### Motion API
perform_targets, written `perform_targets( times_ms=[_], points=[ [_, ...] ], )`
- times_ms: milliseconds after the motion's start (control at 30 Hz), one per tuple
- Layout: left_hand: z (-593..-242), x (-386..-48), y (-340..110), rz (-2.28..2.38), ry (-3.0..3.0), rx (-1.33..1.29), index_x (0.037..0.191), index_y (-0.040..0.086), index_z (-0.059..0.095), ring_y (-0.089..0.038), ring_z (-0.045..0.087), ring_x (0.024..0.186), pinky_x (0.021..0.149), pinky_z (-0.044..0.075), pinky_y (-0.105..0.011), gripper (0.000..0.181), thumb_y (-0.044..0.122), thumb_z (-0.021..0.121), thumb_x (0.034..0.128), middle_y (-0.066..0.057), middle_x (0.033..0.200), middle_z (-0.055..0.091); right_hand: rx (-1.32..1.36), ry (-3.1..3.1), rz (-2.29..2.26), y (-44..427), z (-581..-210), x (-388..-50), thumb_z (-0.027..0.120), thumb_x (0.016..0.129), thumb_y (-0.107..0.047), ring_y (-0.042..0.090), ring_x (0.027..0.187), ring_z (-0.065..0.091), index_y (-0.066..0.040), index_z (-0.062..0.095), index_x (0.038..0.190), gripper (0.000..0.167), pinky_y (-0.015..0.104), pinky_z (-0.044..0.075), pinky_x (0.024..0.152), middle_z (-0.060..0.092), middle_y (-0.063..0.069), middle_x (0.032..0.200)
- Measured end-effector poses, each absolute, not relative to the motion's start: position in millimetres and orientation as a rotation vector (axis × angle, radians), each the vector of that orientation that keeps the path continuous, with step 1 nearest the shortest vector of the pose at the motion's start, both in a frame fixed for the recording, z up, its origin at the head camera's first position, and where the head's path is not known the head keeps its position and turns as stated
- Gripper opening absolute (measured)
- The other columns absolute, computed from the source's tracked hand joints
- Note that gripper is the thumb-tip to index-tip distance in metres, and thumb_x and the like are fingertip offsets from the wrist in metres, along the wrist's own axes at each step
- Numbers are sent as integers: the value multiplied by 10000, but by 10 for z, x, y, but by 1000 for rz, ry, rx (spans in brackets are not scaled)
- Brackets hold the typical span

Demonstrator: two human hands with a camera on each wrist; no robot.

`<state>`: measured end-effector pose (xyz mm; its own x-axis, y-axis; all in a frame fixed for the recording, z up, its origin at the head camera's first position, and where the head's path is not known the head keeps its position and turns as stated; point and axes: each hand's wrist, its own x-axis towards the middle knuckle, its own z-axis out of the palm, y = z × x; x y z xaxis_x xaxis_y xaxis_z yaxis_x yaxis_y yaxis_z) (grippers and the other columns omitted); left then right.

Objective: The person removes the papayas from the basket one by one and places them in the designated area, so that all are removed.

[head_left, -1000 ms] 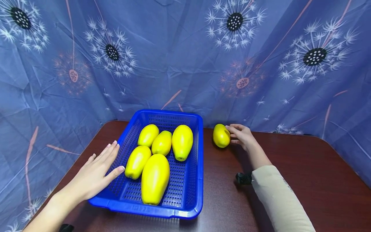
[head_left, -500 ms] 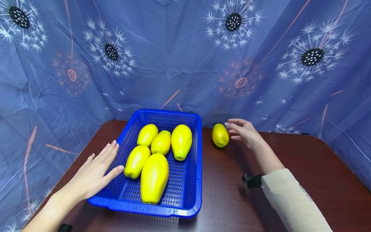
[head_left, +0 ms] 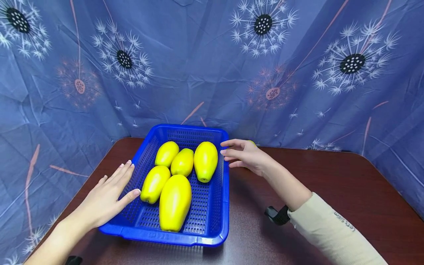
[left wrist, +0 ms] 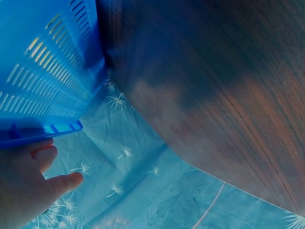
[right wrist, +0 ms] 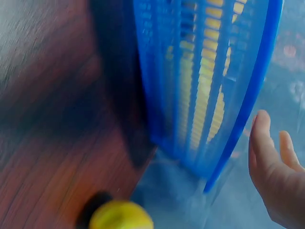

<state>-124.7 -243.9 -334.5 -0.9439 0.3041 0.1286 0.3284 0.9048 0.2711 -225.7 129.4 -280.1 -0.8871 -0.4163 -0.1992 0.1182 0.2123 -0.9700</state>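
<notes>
A blue perforated basket (head_left: 226,206) sits on the table, with several smooth yellow fruits like papayas or mangoes inside; a large one (head_left: 175,202) lies nearest the front. My left hand (head_left: 107,198) lies over the basket's left rim, fingers extended. In the left wrist view, its fingers (left wrist: 62,183) are at the blue rim. My right hand (head_left: 246,156) hovers by the right rim, fingers loosely bent and holding nothing. Behind it, mostly hidden in the head view, another yellow fruit (right wrist: 121,217) lies on the table outside the basket.
The dark brown wooden table (head_left: 318,176) extends to the right of the basket. A blue curtain with dandelion prints (head_left: 185,73) hangs close behind the table and along its sides. A black strap mount (head_left: 277,215) is on the right wrist.
My right hand has left the side of the loose fruit and moved left to the basket's right rim, now covering that fruit. The left hand stays in place. The head view has shifted slightly.
</notes>
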Motion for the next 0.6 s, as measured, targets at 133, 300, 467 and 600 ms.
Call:
perform_targets(
  times_ms=[133,300,467,600],
  points=[
    [-3348,-1245,-2437,-445,-2987,-499,1487,30,159,-336,91,1408,1006,127,-674,743,450,459,952,-173,1538,136,-307,2000,-1702,1088,-2795,-2145,610,892,-146,404,1150,491,8,433,1346,511,358,513,836,487,200,1304],
    [-3342,-1241,-2435,-442,-2989,-491,1487,31,160,-331,91,1409,1011,117,-671,747,455,461,950,-170,1539,135,-331,1926,-1636,854,-2851,-2049,626,882,-153,383,1136,516,12,426,1344,530,400,499,863,543,180,1217],
    [-3343,-1241,-2433,-433,-2982,-491,1486,32,164,-326,95,1409,1008,118,-673,745,453,463,950,-166,1539,135,-301,1935,-1553,615,-2980,-1971,654,864,-132,370,1081,550,27,443,1318,526,390,518,823,589,163,1093],
    [-3344,-1239,-2431,-431,-2978,-491,1484,29,174,-323,97,1410,1010,117,-671,742,453,465,949,-168,1538,142,-217,2052,-1459,408,-3121,-1875,706,819,-124,341,977,573,18,483,1259,514,371,540,758,585,142,965]
  ],
)
